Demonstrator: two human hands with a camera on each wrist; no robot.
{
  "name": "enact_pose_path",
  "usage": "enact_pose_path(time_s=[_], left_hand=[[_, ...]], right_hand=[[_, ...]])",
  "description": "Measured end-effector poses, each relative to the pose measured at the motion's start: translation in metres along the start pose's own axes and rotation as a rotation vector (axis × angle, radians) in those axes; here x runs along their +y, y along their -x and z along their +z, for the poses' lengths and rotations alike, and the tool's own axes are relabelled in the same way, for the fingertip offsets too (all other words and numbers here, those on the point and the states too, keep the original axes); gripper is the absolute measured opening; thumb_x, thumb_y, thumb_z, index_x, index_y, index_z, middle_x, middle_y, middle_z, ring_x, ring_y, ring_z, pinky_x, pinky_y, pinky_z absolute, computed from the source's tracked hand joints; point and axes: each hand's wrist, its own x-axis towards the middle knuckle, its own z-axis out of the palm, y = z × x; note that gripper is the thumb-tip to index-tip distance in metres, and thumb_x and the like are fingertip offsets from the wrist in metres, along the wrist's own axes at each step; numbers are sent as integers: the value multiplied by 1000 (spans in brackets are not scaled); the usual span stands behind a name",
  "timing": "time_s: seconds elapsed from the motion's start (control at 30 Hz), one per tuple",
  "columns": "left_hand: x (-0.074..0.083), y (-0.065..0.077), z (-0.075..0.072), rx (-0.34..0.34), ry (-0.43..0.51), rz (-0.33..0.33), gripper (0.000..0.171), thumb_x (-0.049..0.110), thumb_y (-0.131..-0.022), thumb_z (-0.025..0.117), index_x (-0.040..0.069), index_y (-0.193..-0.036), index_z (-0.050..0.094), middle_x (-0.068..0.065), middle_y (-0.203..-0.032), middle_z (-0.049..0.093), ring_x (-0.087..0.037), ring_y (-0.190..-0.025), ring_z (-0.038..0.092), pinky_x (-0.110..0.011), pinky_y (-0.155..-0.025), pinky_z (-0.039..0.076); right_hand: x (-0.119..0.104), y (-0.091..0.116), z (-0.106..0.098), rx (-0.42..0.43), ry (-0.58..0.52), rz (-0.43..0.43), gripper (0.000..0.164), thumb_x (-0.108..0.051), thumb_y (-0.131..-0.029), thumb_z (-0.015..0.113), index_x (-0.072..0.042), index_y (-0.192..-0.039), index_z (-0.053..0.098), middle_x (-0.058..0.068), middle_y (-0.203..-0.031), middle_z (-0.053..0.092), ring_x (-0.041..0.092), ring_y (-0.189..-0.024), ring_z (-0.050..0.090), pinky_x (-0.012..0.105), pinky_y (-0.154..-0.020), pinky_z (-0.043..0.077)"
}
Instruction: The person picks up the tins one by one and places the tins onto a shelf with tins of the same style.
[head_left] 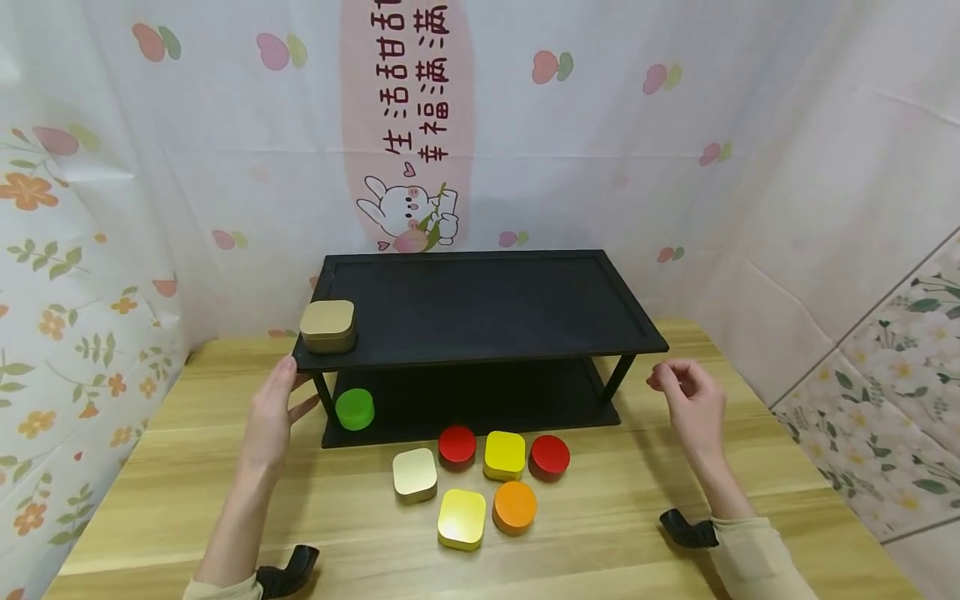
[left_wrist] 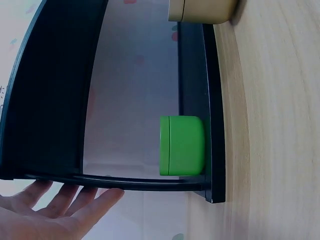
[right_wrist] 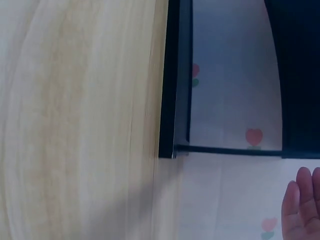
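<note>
A black two-tier shelf (head_left: 480,304) stands on the wooden table. My left hand (head_left: 272,417) is at its left end, with extended fingertips touching the side near a post, as the left wrist view shows. A gold rounded-square tin (head_left: 328,327) sits on the upper tier's front left corner, just above that hand. On the lower tier at the left stands a round green tin (left_wrist: 182,146). My right hand (head_left: 693,408) hovers beside the shelf's right end, apart from it, fingers loosely bent and holding nothing.
In front of the shelf lie two red tins (head_left: 457,447), two yellow square tins (head_left: 461,518), a pale gold tin (head_left: 415,475) and an orange tin (head_left: 514,507). A printed curtain (head_left: 525,167) hangs close behind the shelf, and patterned cloth (head_left: 885,400) borders the right side.
</note>
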Motion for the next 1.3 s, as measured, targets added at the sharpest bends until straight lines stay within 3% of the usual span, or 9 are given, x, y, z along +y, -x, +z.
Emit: enact_pose_path(time_s=[0.2, 0.37, 0.63, 0.87, 1.1, 1.3], left_hand=[[-1, 1, 1, -6, 4, -1, 43, 47, -111, 35, 20, -134, 59, 18, -128, 53, -1, -122, 50, -12, -89, 56], [0, 1, 2, -14, 21, 4, 40, 46, -111, 36, 22, -131, 61, 16, -127, 54, -3, -123, 50, -13, -89, 57], [1, 1, 3, -33, -18, -31, 50, 47, -111, 31, 14, -140, 54, 14, -132, 50, -3, -123, 49, -11, -88, 55], [3, -3, 1, -33, -68, -29, 58, 50, -111, 29, 11, -148, 48, 7, -141, 46, -6, -125, 48, -10, -88, 55], [-2, -3, -3, -19, -50, -45, 59, 51, -111, 30, 9, -148, 48, 9, -138, 46, -6, -124, 49, -11, -86, 56], [-3, -4, -4, -13, -60, -40, 60, 51, -111, 30, 10, -150, 47, 8, -143, 44, -3, -122, 49, -9, -86, 55]], right_hand=[[-18, 10, 5, -11, -12, -66, 13, 0, -99, 63, 10, -94, 70, -18, -75, 69, -6, -68, 67, 8, -68, 53], [-36, 18, 8, -37, -6, -62, 12, 1, -98, 63, 8, -93, 70, -14, -74, 70, -8, -68, 65, 9, -64, 50], [-11, 19, 10, -75, 44, -59, 8, -4, -99, 67, -2, -94, 73, -12, -76, 72, -5, -70, 67, 10, -64, 51], [-14, 23, 15, -110, 57, -85, 9, -8, -99, 68, -3, -101, 74, -20, -81, 71, -6, -74, 68, 9, -70, 54], [-18, 24, 23, -175, 104, -124, 8, -12, -100, 68, -8, -99, 74, -1, -85, 74, -2, -77, 69, 10, -71, 54], [-21, 26, 29, -226, 114, -144, 8, -11, -100, 68, -10, -102, 75, 8, -90, 75, 0, -79, 70, 12, -69, 55]])
